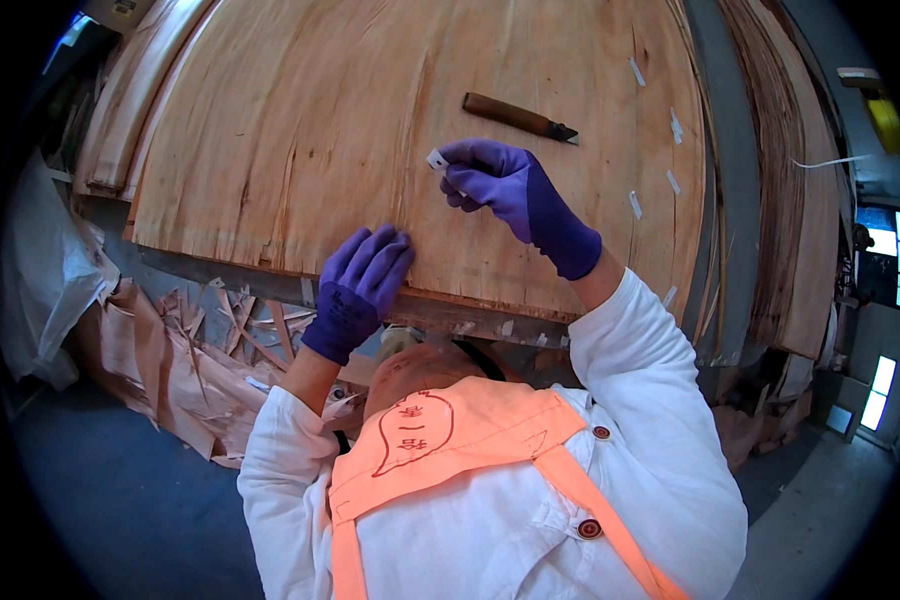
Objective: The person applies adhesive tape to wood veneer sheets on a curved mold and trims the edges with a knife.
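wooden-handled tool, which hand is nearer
Right. The right hand is just below the tool in view; the left hand is farther off, lower left on the wood sheet.

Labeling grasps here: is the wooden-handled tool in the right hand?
No, the right hand pinches a small white piece, while the wooden-handled tool lies on the wood sheet.
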Available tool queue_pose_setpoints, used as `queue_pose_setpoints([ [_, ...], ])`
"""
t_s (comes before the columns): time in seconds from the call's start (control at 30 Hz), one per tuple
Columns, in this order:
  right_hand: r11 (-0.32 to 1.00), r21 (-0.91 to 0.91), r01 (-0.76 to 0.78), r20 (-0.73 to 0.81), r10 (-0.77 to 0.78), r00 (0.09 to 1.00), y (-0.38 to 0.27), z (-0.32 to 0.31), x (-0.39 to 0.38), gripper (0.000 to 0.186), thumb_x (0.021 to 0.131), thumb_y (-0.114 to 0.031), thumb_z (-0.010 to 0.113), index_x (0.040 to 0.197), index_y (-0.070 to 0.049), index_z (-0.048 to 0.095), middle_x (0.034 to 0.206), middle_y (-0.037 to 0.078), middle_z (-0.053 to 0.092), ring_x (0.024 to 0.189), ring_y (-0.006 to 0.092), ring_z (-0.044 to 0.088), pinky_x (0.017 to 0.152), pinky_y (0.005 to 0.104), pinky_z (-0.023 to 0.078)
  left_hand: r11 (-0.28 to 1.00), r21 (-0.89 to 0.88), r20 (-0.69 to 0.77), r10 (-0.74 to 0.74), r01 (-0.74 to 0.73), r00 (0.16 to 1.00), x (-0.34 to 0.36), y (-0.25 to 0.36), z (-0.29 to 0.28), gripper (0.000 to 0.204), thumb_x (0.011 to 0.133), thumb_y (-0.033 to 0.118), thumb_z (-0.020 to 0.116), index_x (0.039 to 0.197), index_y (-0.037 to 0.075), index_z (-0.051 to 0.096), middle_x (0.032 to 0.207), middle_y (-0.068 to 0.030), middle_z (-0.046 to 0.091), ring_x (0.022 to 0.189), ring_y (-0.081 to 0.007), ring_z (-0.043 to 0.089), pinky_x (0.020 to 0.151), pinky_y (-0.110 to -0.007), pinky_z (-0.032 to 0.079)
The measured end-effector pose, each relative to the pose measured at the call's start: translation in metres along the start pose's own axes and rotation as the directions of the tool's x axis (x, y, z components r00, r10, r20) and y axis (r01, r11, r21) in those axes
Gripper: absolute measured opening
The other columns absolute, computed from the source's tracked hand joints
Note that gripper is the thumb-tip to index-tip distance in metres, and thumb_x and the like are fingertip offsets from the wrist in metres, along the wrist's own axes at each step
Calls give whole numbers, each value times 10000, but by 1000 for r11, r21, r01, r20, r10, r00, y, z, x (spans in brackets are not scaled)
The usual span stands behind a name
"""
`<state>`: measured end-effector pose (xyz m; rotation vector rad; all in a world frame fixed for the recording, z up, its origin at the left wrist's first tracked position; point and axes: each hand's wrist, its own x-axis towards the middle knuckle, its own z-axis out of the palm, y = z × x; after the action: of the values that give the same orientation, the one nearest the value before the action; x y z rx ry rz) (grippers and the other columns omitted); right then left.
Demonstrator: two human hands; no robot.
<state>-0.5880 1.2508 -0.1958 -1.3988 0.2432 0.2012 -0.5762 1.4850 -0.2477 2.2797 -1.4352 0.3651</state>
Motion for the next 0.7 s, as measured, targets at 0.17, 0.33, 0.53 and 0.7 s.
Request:
queue_pose_setpoints([
  [0.17,999,17,-48,-31,49,998,2,-7,10,283,895,-156,576,1154,-43,585,867,45,643,741,106,609,662,235,498,1000,0,-23,3,-3,1000,-1,0,2,279,743,106,541,1001,61,636,1063,-72,627,1069,-242,581,911,-402,456],
  [0.33,999,-24,-37,-18,37,999,-1,-14,27,338,887,-145,580,1207,-44,546,866,48,643,737,110,617,652,232,502,1000,-11,-27,-1,1,1000,-2,-1,5,279,741,104,542,1000,56,635,1064,-75,627,1066,-248,583,910,-402,460],
  [0.53,991,-130,-1,83,12,996,-5,-12,43,482,884,-122,579,1324,-47,398,843,74,632,717,120,623,622,236,503,999,-33,-23,-6,5,1000,-5,-3,6,280,743,99,543,1006,49,628,1076,-81,623,1071,-254,580,910,-404,461],
  [0.7,977,-206,-48,25,55,998,5,-6,60,446,886,-92,560,1280,-24,361,833,94,616,673,130,614,569,242,487,999,-44,-34,-8,6,999,-6,-3,7,276,749,92,545,1010,45,624,1081,-86,621,1075,-256,578,911,-400,462],
])
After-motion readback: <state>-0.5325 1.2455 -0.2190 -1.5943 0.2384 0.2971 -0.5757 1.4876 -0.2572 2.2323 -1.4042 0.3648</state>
